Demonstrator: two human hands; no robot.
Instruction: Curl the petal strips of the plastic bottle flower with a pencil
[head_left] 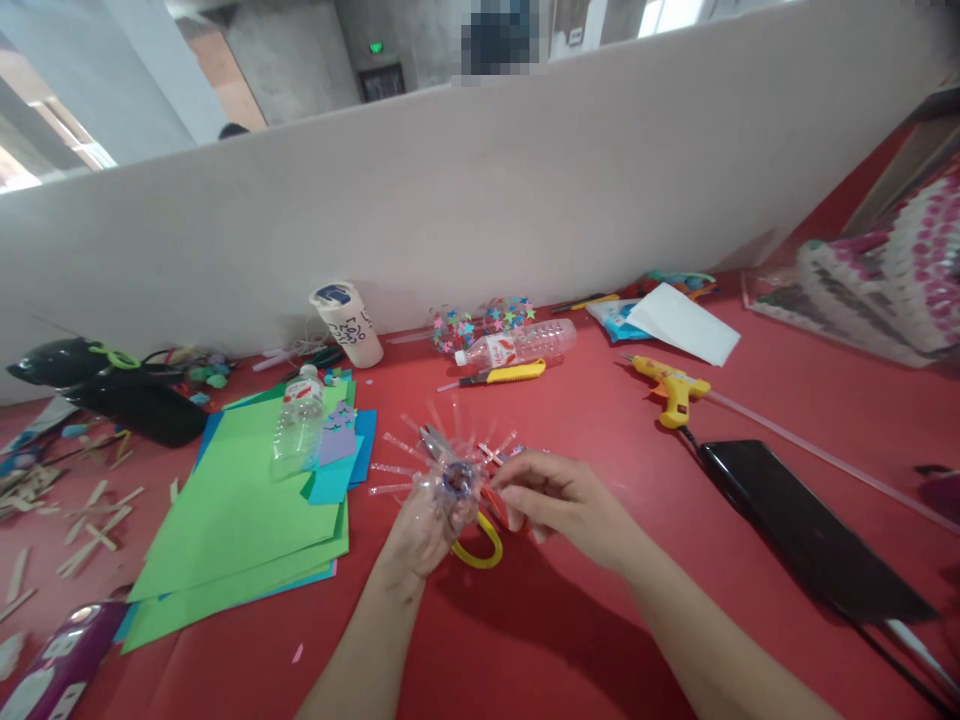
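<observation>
Gripping cut plastic bottle (457,482) in left hand (421,528); holding right hand (553,492) half-curled beside bottle (cannot tell whether gripping).

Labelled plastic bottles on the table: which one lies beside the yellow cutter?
The bottle on the right, on its side on the red table with its cap pointing left; the other bottle is on green paper.

Left grip (426,527) curled, right grip (551,490) fingers bent, forearms (361,640) bare

Markings on the white cup (360,338), bottle labels (501,349) and green sign (376,47) are too blurred to read.
</observation>
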